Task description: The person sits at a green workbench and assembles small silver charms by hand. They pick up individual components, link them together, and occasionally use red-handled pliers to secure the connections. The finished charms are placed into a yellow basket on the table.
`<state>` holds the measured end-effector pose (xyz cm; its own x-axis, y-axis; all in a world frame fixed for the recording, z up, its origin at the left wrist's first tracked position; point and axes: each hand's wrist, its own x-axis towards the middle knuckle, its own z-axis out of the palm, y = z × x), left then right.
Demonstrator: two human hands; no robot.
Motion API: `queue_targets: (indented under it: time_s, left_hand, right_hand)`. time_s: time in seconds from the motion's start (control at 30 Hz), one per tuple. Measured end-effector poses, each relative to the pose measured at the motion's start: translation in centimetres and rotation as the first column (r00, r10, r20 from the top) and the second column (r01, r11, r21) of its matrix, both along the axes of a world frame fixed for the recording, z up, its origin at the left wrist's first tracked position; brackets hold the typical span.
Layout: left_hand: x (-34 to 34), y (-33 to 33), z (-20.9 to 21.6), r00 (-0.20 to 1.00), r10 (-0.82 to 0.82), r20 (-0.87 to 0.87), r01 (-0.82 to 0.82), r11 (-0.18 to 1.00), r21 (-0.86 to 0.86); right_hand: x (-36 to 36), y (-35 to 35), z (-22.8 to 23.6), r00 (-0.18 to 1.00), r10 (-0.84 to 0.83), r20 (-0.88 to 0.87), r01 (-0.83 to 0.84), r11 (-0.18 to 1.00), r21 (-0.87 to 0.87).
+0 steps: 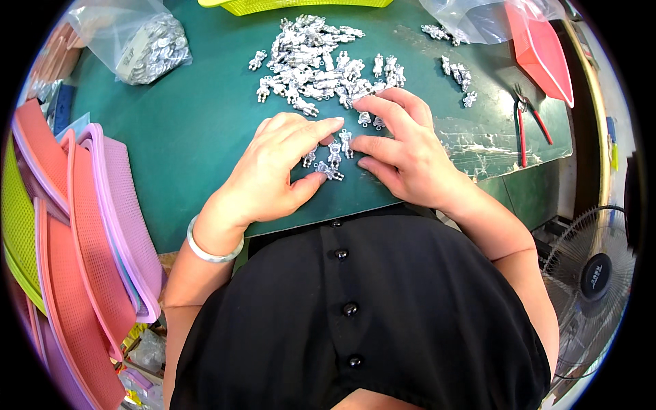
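Observation:
Several small silver bear-shaped metal charms (pixel 334 155) with loops lie on the green table between my two hands. My left hand (pixel 266 164) rests to their left, fingers bent and thumb apart; its thumb tip touches the lowest charm, and its index finger reaches past the upper ones. From the right, my right hand (pixel 415 152) arches over the table with its fingers spread. Its middle fingertip is beside the rightmost charm of the group, while the index fingertip reaches the near edge of a large charm pile (pixel 307 58). Part of the pile's edge is hidden under that hand.
Red-handled pliers (pixel 523 113) lie at the right near a pink tray (pixel 543 58). Smaller charm clusters (pixel 456 72) sit at the back right. A clear bag of silver pieces (pixel 156 48) stands back left. Stacked coloured baskets (pixel 89 225) flank the left; a fan (pixel 593 277) stands right.

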<state>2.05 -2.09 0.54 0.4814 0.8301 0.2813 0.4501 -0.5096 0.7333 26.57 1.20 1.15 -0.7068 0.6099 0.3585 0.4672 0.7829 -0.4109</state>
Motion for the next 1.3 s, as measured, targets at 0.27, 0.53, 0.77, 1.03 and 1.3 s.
queue_targets:
  time_s: [0.27,0.53,0.77,1.03,1.3]
  left_hand:
    - [-0.1,0.1,0.2,0.996,-0.033,-0.080,0.038,0.997,0.060]
    - [0.6,-0.2,0.2,0.981,-0.067,-0.182,0.089,0.989,0.118]
    - [0.3,0.1,-0.1,0.994,-0.059,-0.095,0.072,0.989,0.131]
    - [0.8,0.2,-0.1,0.995,0.041,-0.095,-0.022,0.981,0.192]
    - [0.8,0.2,-0.3,0.992,0.066,-0.109,-0.046,0.983,0.176]
  right_hand:
    - [0.5,0.0,0.2,0.998,0.052,0.043,-0.053,0.999,0.012]
    - [0.9,0.2,0.2,0.992,-0.115,0.052,0.111,0.990,0.084]
    - [1.2,0.2,0.0,0.998,-0.066,0.019,0.064,0.995,0.081]
    - [0.3,0.3,0.4,0.992,-0.081,0.096,0.072,0.993,0.092]
    - [0.9,0.3,-0.2,0.997,-0.076,-0.028,0.076,0.997,0.014]
